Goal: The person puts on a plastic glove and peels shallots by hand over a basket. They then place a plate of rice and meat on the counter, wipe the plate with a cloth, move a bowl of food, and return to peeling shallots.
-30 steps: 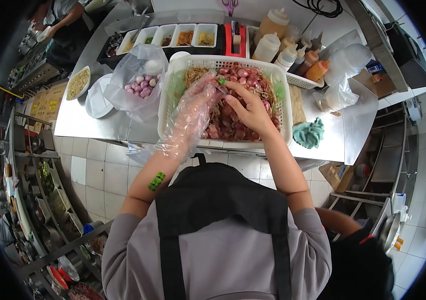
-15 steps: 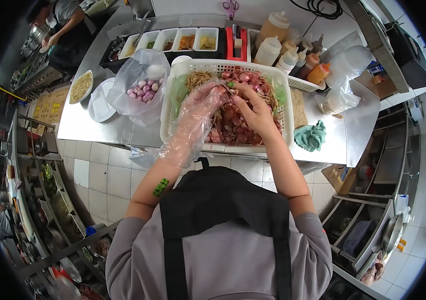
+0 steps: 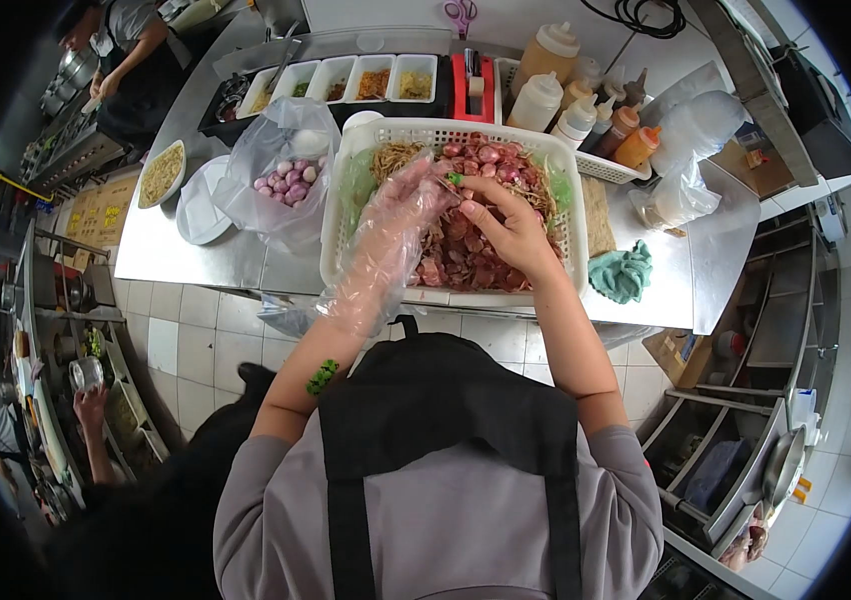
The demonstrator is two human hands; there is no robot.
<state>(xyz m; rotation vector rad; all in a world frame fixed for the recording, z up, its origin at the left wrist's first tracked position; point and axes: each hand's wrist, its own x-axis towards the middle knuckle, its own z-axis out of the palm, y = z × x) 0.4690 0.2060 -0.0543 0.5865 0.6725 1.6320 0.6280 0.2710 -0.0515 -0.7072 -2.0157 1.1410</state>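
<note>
Over a white perforated basket (image 3: 331, 240) of red shallots (image 3: 506, 160), loose skins (image 3: 466, 250) and dry roots, my two hands meet. My left hand (image 3: 416, 190) wears a clear plastic glove and has its fingers closed around something small, probably a shallot, mostly hidden. My right hand (image 3: 501, 210) is bare, its thumb and fingers pinched at the same spot, with a bit of green at the fingertips; what it grips is too small to make out. Left of the basket, a clear bag (image 3: 236, 190) holds peeled purple shallots (image 3: 291, 182).
Behind the basket stand trays of toppings (image 3: 374, 85), a red holder (image 3: 473, 90) and sauce bottles (image 3: 538, 100). A green cloth (image 3: 621, 272) lies right. One person (image 3: 131, 70) stands at back left; another person's arm (image 3: 94, 435) reaches up at lower left.
At lower left a dark shape and a person's raised arm with a clear container have appeared. My hands have shifted slightly, still together over the basket.
</note>
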